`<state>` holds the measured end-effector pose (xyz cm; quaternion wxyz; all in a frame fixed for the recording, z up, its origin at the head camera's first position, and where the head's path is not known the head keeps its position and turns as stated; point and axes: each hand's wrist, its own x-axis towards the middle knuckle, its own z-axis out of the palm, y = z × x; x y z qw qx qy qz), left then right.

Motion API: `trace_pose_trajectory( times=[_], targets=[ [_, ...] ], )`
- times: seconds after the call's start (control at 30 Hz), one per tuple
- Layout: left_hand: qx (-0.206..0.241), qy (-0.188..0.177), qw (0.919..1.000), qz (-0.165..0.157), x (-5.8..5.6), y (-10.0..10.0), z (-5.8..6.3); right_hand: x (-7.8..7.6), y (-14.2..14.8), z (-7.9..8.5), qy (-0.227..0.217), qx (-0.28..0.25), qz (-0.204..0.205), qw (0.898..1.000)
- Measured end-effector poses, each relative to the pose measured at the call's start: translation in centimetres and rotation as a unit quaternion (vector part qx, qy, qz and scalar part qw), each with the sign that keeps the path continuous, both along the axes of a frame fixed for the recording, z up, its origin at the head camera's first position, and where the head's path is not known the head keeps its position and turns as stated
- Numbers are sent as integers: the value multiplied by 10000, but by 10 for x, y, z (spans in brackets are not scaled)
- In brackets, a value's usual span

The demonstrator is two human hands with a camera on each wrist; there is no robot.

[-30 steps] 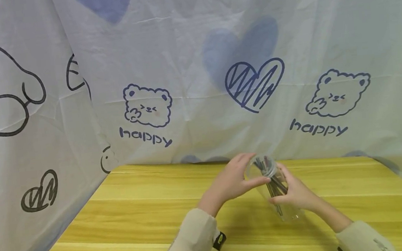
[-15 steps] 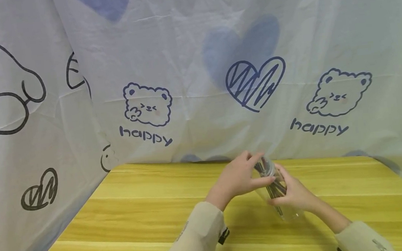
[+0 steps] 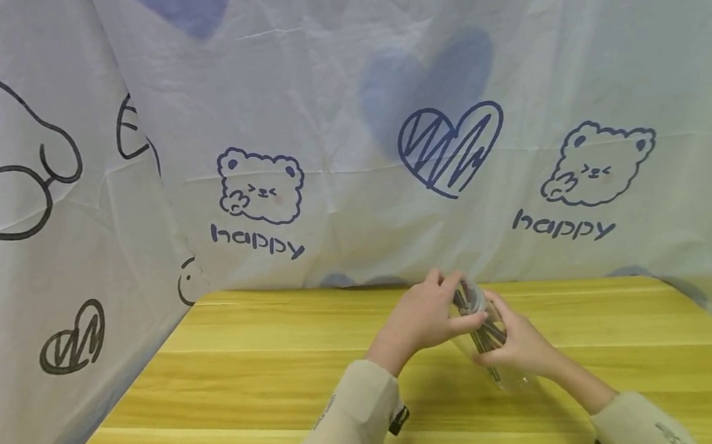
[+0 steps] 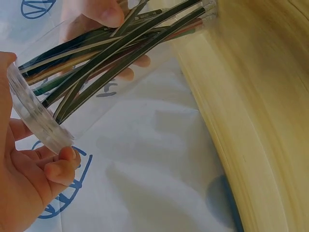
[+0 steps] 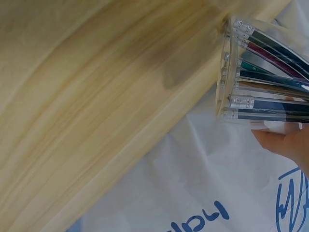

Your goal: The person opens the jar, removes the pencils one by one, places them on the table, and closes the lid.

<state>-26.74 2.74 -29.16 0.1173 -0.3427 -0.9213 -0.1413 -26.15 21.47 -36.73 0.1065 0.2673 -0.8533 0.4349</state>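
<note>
A clear plastic jar [image 3: 513, 378] stands tilted over the table, its top leaning toward the left hand. Inside are several dark pencils [image 4: 120, 53], some green, brown or red, with metal ferrules [image 5: 241, 102] at the jar's bottom end. My left hand [image 3: 419, 317] grips the clear round lid [image 4: 41, 118] at the jar's top, thumb on the near side and fingers over the far side. Lower down, my right hand [image 3: 522, 345] holds the jar's body, with the thumb in front and the fingers partly hidden behind it.
A yellow wood-grain table [image 3: 250, 389] lies under both hands. Behind it hangs a pale cloth [image 3: 342, 216] printed with hearts, bears and lettering, and another cloth side [image 3: 130, 286] closes off the left. The jar is near the table's back edge.
My left hand has shifted slightly right and turned around the lid, its fingers now covering more of the far rim. The right hand and the jar's body stay almost in place.
</note>
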Motion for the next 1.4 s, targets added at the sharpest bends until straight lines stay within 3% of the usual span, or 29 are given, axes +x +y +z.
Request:
trace_pose_trajectory(
  times=[0.63,1.4],
  targets=[
    [138,190,9993,278,3,3,-3,1,-2,0,163,46,-60,9998],
    [354,48,9981,495,5,9,-3,0,-1,-1,211,96,-123,9997]
  ],
)
